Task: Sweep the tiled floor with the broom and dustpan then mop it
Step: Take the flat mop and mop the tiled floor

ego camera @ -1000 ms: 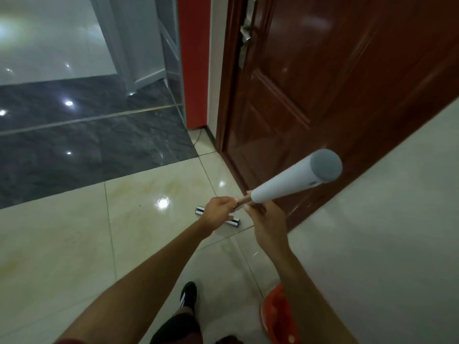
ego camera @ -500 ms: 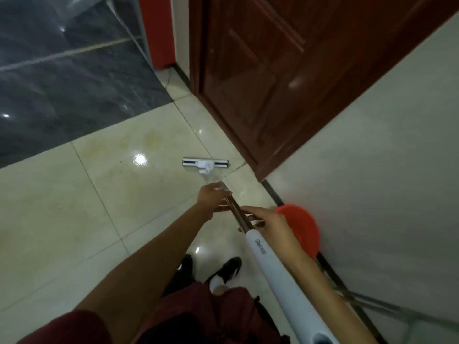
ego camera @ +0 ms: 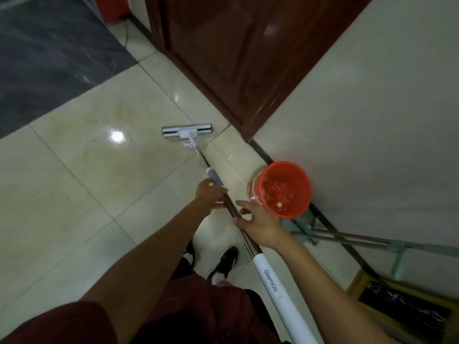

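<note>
The right hand (ego camera: pixel 260 230) lies half open on the mop pole (ego camera: pixel 232 209); the left hand (ego camera: pixel 208 194) is closed around it further down. The mop head (ego camera: pixel 187 130) rests flat on the tiled floor (ego camera: pixel 87 170) near the door (ego camera: pixel 236 58), so sweeping looks finished and mopping seems underway, with much floor left.

Dim indoor light, glare spot on tiled floor (ego camera: pixel 74 170), soft blur

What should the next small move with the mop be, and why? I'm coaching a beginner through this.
Probably close the right hand around the mop handle, then push. Its fingers are spread open over the handle, while the left hand already grips it lower down. The mop head lies flat on the tiled floor near the door, with the red bucket close on the right.
</note>
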`<state>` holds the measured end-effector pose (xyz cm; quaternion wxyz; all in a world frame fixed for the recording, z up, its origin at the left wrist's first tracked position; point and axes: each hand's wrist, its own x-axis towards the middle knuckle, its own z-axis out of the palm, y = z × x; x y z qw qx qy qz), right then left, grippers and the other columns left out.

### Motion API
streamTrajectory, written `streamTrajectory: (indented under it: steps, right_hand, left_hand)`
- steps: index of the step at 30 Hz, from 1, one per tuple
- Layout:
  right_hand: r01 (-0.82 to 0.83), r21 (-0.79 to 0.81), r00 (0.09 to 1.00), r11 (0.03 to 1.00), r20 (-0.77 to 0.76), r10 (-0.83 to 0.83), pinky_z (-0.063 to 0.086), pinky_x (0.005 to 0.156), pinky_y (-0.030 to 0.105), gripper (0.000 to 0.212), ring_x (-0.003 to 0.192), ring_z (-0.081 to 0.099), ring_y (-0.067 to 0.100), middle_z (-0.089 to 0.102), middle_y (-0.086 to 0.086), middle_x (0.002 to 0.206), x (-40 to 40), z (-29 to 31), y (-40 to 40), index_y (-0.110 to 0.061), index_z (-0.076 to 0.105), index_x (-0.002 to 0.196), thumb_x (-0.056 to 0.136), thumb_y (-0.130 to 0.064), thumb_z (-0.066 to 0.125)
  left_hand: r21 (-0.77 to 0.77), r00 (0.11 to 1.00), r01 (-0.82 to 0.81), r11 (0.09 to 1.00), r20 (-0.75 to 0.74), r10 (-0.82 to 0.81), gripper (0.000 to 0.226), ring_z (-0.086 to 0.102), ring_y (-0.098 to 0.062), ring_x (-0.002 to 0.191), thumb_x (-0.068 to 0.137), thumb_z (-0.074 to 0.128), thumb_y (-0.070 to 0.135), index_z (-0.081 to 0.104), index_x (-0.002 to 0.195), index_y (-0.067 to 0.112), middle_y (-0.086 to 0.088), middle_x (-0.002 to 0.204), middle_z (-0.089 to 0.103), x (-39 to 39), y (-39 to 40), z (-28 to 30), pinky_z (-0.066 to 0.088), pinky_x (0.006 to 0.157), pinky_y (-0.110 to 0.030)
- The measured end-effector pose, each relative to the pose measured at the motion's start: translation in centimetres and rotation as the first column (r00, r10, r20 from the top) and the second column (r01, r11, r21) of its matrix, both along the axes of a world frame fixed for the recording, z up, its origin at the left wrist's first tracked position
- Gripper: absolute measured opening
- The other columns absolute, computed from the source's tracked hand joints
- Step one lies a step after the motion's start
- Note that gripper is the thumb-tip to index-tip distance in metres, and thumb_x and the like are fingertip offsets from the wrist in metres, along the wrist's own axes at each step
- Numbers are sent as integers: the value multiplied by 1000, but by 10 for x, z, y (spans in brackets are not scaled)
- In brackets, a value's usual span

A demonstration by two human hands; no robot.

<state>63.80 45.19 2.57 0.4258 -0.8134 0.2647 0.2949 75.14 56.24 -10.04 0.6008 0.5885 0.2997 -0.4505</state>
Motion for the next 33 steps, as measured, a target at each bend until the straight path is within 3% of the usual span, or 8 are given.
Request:
streamTrajectory:
  steps: [4, 7, 10, 14, 17, 20, 24, 33]
  right_hand:
    - [124, 105, 979, 987, -177, -104, 62, 68, 36, 57, 85, 73, 25, 65, 2, 105, 3, -26, 23, -30, 47, 141, 87, -13, 57]
    - [149, 23, 969, 989, -203, -141, 63, 55, 38, 53, 73, 73, 27, 65, 10, 103, 7, -43, 37, -25, 48, 137, 87, -8, 49]
    - [181, -59, 957, 982, -218, -190, 63, 60, 45, 43, 76, 73, 31, 65, 14, 104, 7, -57, 44, -19, 51, 133, 90, -11, 49]
    - [156, -120, 955, 981, -236, -180, 62, 74, 47, 36, 84, 72, 32, 66, 12, 104, 2, -73, 47, -19, 52, 129, 93, -17, 52]
    - [160, -141, 952, 977, -239, -191, 62, 72, 47, 31, 81, 71, 32, 66, 11, 101, -1, -80, 51, -20, 52, 124, 93, -19, 52]
    - [190, -129, 940, 973, -261, -218, 62, 71, 44, 28, 81, 70, 34, 65, 13, 100, -3, -86, 54, -19, 52, 121, 93, -19, 53]
    - [73, -206, 967, 976, -226, -120, 59, 79, 37, 21, 89, 67, 29, 65, 10, 99, -5, -90, 53, -14, 55, 117, 98, -23, 54]
    - [-104, -240, 982, 965, -179, 61, 52, 73, 31, 23, 88, 63, 25, 66, 9, 104, -41, -73, 51, -14, 55, 119, 97, -22, 54]
  left_hand:
    - [79, 998, 63, 995, -24, -61, 64, 69, -29, 77, 91, 69, 9, 41, 148, 7, -16, 97, 65, -7, 4, -19, 61, 59, -43]
    - [117, 995, 94, 989, -47, -89, 66, 71, -29, 71, 88, 69, 14, 42, 148, 5, -19, 103, 65, -8, 5, -35, 62, 59, -42]
    - [180, 993, 113, 977, -37, -108, 53, 72, -28, 69, 86, 67, 24, 54, 133, 3, -18, 104, 67, -8, 3, -54, 62, 54, -40]
    - [226, 983, 178, 958, -73, -166, 31, 75, -32, 84, 89, 69, 30, 64, 109, 7, -17, 103, 72, -3, 2, -78, 64, 72, -51]
    - [195, 984, 156, 968, -110, -137, 36, 72, -31, 87, 90, 74, 30, 63, 115, 6, -15, 105, 68, 1, 2, -91, 64, 67, -46]
    - [141, 987, 125, 982, -115, -109, 52, 67, -34, 105, 90, 77, 29, 54, 132, 9, -16, 123, 63, 7, 0, -99, 61, 79, -49]
    - [126, 993, 85, 988, -88, -74, 85, 66, -34, 106, 86, 79, 8, 33, 157, 16, -16, 134, 58, 6, -1, -100, 60, 81, -49]
    - [169, 997, 51, 984, -57, -42, 70, 68, -37, 101, 84, 77, 3, 46, 147, 7, -21, 125, 63, -30, 6, -75, 60, 69, -44]
